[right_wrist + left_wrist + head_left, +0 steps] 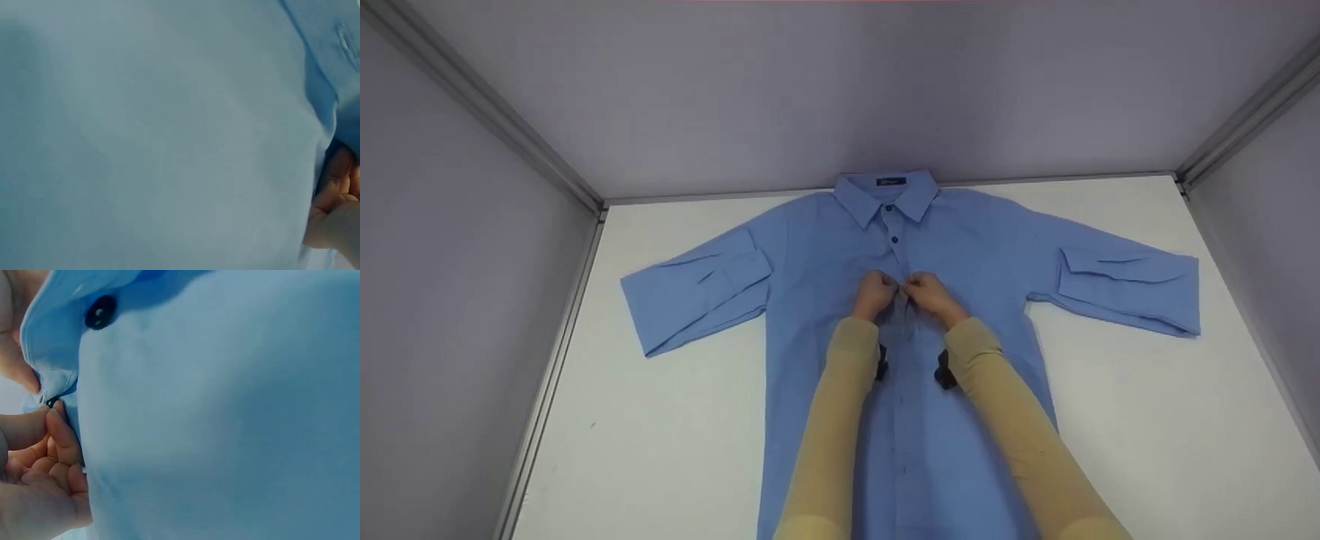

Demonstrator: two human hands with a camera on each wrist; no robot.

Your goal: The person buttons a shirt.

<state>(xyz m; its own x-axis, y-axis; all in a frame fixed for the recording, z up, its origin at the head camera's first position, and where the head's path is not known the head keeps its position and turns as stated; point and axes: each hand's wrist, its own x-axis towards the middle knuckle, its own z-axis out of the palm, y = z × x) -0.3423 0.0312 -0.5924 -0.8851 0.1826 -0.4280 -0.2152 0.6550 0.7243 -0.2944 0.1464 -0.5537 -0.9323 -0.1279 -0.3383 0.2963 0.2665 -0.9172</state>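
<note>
A blue button-up shirt point(825, 300) lies face up with its collar at the back. At chest height my left hand point(875, 292) and right hand point(934, 295) meet over the front placket point(901, 405). In the left wrist view, the left hand point(42, 489) pinches a dark button point(52, 403) between thumb and fingertip. Just above it the right hand point(11, 337) pinches the placket edge by the button. One more dark button point(101, 312) shows higher up. In the right wrist view, the right hand point(337, 208) is partly hidden by cloth, and a buttonhole point(347, 42) shows.
The shirt's two sleeves point(690, 300) point(1140, 285) are folded back on the white table point(675, 442). Grey panels point(780, 90) close off the back and both sides. Dark wrist cameras point(945, 371) hang below the cuffs.
</note>
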